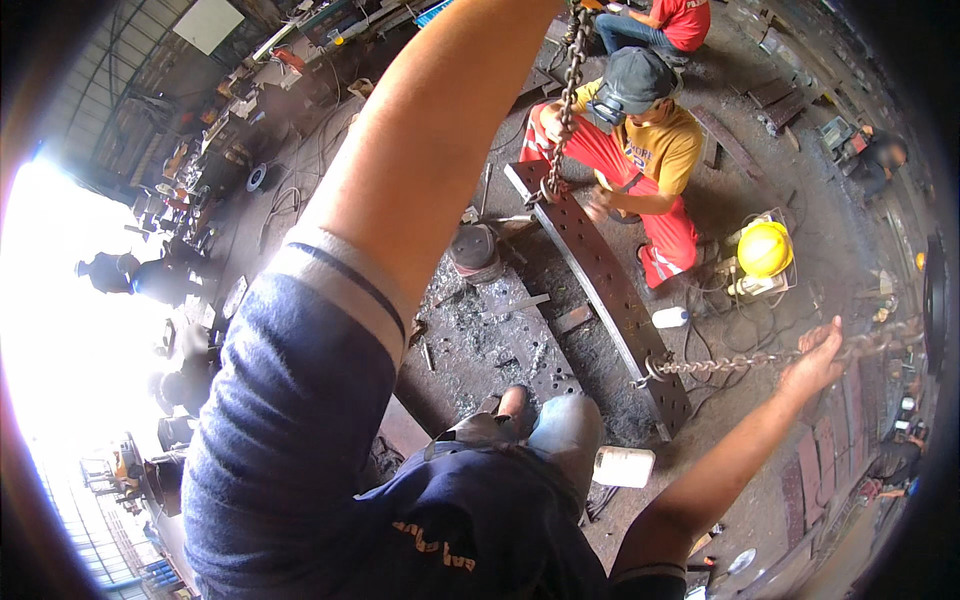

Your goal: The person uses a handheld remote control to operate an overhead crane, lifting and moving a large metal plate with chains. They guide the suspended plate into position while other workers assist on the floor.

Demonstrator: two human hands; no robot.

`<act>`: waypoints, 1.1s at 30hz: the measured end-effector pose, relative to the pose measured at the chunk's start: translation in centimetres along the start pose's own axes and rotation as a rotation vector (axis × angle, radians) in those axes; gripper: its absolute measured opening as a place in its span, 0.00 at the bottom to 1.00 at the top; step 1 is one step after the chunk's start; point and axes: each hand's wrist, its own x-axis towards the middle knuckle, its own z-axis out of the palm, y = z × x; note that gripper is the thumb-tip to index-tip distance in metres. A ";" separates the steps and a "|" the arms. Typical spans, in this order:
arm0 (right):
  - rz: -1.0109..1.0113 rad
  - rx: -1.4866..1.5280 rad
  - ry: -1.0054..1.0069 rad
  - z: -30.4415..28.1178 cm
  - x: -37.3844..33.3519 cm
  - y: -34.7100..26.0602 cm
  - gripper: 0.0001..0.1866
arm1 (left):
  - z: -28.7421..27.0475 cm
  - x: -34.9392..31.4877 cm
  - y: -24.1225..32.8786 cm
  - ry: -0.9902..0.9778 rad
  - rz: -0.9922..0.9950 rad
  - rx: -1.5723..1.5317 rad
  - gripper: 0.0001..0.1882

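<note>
Remotely, I see my right grip point(818, 355) at three o'clock, fingers closed round a rusty chain point(715, 366) that runs to the near end of a drilled steel beam point(605, 290), itself slanting just off centre toward three. My left arm point(420, 130) leaves the view past twelve; I cannot tell that grip's state. A second chain point(573, 75) meets the beam's far end at one. Pale lettering crosses my dark shirt point(400, 500) at six; dark print marks a co-worker's yellow shirt point(668, 145) toward two.
</note>
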 end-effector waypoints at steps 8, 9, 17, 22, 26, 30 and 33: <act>-0.023 0.066 -0.159 4.8 -1.9 0.8 0.19 | -0.4 0.2 -5.1 0.090 -0.031 0.157 0.39; -0.021 0.076 -0.169 5.4 -1.9 1.1 0.19 | -0.5 0.3 -5.5 0.112 -0.041 0.141 0.40; 0.030 0.140 -0.335 9.8 -3.1 3.2 0.17 | -0.9 2.8 -7.6 0.030 -0.266 0.038 0.39; 0.016 0.148 -0.486 11.4 -3.6 3.1 0.19 | -1.9 3.4 -10.3 -0.052 -0.330 -0.100 0.34; 0.068 0.113 -0.503 12.9 -3.5 3.9 0.19 | -1.4 4.3 -11.7 0.051 -0.311 -0.179 0.29; 0.134 0.063 -0.538 13.6 -3.9 5.0 0.15 | -0.6 4.9 -12.7 0.061 -0.306 -0.097 0.31; 0.126 0.080 -0.595 13.6 -4.2 5.4 0.11 | -0.6 5.0 -13.7 0.070 -0.350 0.035 0.32</act>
